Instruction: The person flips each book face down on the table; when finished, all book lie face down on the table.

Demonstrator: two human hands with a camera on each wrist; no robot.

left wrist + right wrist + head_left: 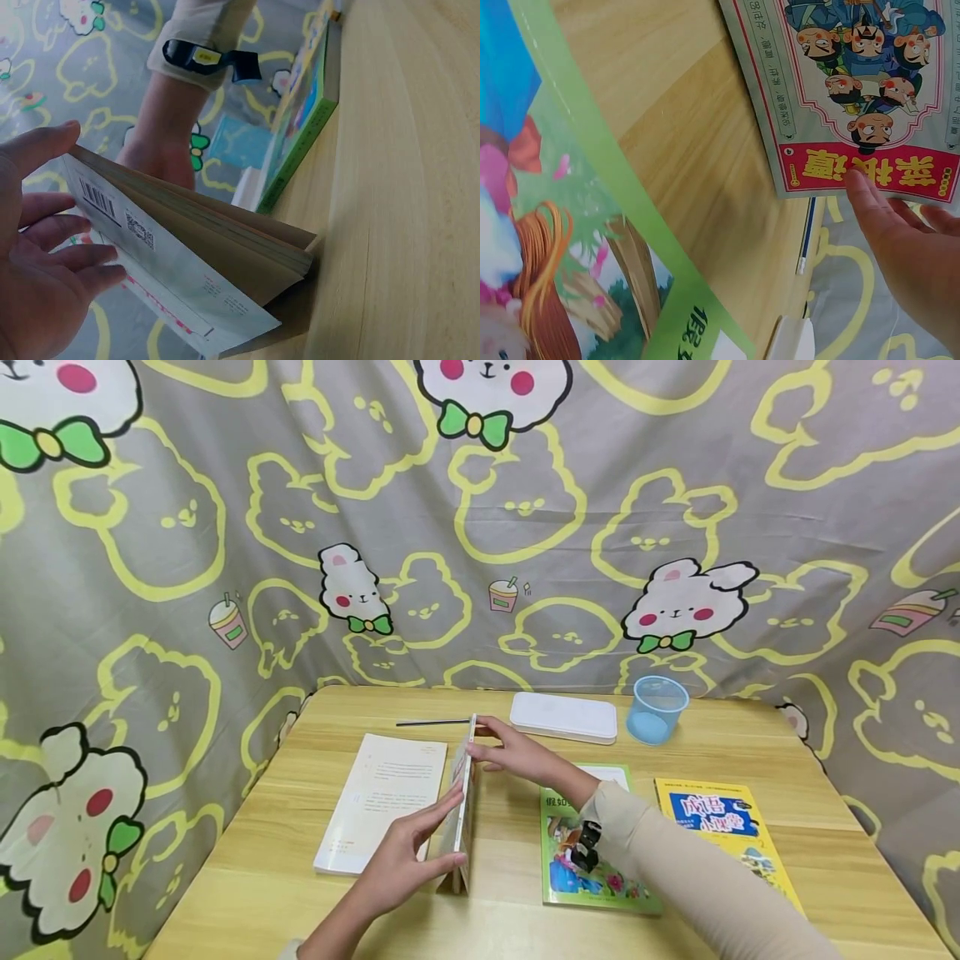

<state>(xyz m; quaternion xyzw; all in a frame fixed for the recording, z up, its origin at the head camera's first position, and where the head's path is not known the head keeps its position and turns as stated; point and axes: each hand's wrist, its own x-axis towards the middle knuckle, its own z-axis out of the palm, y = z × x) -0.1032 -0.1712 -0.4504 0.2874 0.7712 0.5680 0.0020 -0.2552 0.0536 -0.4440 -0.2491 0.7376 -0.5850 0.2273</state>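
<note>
A comic-style book (462, 814) stands on edge on the table, its covers slightly spread. Fingers of my left hand (405, 852) lie fairly straight along its pale back cover, which carries a barcode (100, 201). The left thumb (52, 144) reaches the book's corner. At the far end my right hand (517, 752) holds the book by its edge, a fingertip on the red title band (862, 169) of the front cover. Left of it lies a cream-white book (386, 802); under the right forearm lies a green-bordered picture book (592, 860).
A yellow book (731, 827) lies to the right, partly covered by the right sleeve. Along the back are a dark pencil (431, 722), a white case (562, 717) and a blue translucent cup (657, 710). A patterned curtain (525, 568) surrounds the wooden table (247, 877).
</note>
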